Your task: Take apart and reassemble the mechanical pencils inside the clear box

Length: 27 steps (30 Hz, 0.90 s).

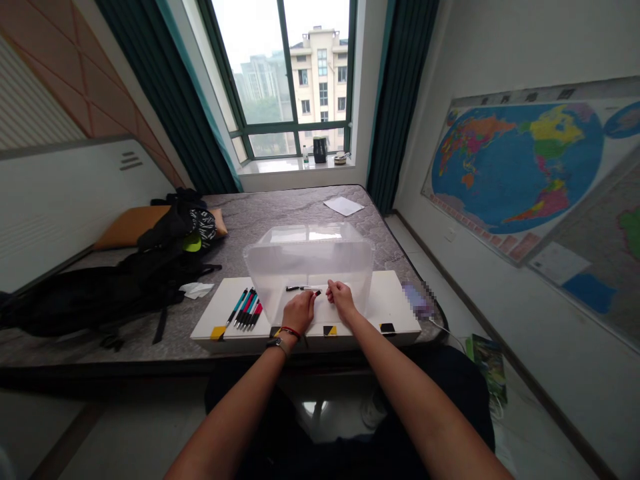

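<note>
My left hand [299, 312], with a watch and a red band at the wrist, pinches a small red-and-black pen part [317, 293]. Just to its right, my right hand [341, 298] is closed with the fingertips together; whatever it holds is too small to make out. Both hands are at the near side of a clear plastic box [310, 257]. Dark pen pieces [293, 289] lie beyond my left hand. To the left, several pens [245, 308] in teal, red and dark colours lie side by side on the white board [213, 319].
A grey mattress [270, 207] carries the board. Black bags [135, 280] and a white tissue [197, 290] lie to the left. A paper sheet [343, 206] rests behind the box. At right, a blurred phone-like object [419, 300] sits by a cable.
</note>
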Each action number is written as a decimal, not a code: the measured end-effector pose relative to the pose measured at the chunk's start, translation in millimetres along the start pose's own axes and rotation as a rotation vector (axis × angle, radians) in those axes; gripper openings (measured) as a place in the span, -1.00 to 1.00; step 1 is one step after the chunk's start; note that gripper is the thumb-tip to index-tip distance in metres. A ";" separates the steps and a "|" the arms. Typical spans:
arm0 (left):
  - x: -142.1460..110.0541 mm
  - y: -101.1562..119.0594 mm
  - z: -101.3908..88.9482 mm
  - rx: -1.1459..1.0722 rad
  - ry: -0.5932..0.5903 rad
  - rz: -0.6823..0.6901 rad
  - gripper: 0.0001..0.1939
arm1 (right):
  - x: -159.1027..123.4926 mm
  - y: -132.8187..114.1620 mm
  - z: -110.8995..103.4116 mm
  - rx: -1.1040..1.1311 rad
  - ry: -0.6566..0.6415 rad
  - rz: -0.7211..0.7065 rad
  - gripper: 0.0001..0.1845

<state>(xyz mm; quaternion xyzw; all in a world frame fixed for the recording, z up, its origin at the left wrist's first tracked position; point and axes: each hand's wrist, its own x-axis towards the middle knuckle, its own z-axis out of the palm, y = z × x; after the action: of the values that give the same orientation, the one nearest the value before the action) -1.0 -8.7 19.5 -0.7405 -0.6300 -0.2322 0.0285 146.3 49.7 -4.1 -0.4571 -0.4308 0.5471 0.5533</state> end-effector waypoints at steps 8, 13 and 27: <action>-0.3 -0.4 0.0 -0.020 0.002 0.008 -0.65 | 1.7 -0.6 1.4 0.071 -0.011 0.048 -0.49; -0.3 -4.1 3.7 -0.042 0.008 0.020 -0.66 | 2.0 -2.5 -0.4 0.098 0.018 0.066 -0.46; 3.4 -4.6 3.3 -0.066 0.032 -0.075 -0.70 | -101.2 -43.3 -18.2 -0.841 -0.211 -0.429 -0.75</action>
<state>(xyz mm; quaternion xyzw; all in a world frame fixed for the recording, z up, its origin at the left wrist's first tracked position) -4.0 -3.6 16.7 -0.7132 -0.6486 -0.2657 0.0055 170.1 -51.3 36.8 -0.4841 -0.7530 0.2421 0.3742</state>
